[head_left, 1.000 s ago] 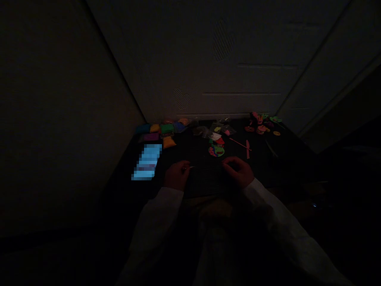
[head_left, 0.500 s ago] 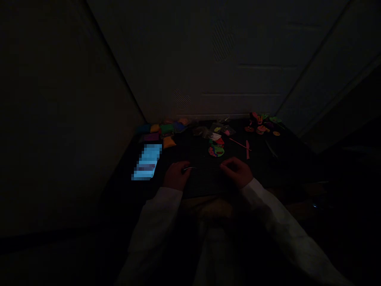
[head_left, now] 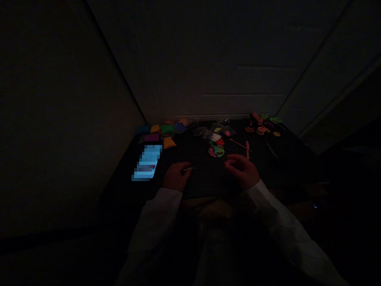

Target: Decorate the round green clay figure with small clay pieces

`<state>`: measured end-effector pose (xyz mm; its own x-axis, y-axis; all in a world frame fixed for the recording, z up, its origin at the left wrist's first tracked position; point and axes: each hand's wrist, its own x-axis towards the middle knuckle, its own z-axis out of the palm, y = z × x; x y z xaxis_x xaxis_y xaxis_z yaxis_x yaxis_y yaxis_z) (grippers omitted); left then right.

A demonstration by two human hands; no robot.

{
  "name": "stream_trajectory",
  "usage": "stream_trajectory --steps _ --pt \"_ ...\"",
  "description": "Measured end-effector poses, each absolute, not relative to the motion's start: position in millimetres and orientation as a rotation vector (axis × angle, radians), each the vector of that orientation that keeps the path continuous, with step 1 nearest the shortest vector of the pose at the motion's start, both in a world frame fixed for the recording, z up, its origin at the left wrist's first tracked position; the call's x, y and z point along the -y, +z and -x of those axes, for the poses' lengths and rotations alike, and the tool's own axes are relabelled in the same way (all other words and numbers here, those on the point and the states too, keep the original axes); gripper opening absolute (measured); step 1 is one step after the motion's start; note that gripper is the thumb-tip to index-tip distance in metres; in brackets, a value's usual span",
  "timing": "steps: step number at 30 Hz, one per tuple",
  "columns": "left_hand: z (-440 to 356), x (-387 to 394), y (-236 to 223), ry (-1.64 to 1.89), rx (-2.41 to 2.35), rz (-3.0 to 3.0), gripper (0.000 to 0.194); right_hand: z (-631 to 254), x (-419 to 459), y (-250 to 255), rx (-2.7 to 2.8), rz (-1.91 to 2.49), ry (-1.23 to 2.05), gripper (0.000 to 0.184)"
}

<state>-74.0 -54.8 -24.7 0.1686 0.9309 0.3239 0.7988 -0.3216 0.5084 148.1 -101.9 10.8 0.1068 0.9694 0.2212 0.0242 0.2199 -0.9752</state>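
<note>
The scene is very dark. My left hand (head_left: 176, 175) rests on a dark mat (head_left: 208, 180), its fingers curled around a thin pale tool (head_left: 189, 169) whose tip points right. My right hand (head_left: 242, 170) sits on the mat's right part with fingers bent together; what it pinches, if anything, is too dark to make out. Just beyond my hands lies a small round clay piece (head_left: 216, 151) in green, red and white. Both sleeves are white.
Coloured clay packets (head_left: 162, 132) lie at the back left. A lit phone screen (head_left: 147, 162) glows to the left of my left hand. Pink modelling sticks (head_left: 247, 147) and several small clay shapes (head_left: 262, 125) lie at the back right. Walls enclose the table's far side.
My right hand has shifted a little to the right and away from me. My left hand has stayed in place with the thin tool.
</note>
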Motion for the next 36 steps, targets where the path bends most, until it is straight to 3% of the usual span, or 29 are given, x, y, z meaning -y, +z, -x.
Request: stream_trajectory --steps 10,15,36 --pt "75.1 54.0 -26.9 0.885 -1.664 -2.231 0.024 -154.8 126.9 54.2 1.134 0.774 1.048 0.009" --pt "75.3 54.1 -27.7 0.890 -1.663 -2.232 0.023 -154.4 129.9 59.0 1.072 0.572 1.109 0.009" --pt "74.9 53.4 -25.6 0.876 -1.664 -2.212 0.025 -162.8 145.0 78.3 1.019 0.668 1.117 0.011"
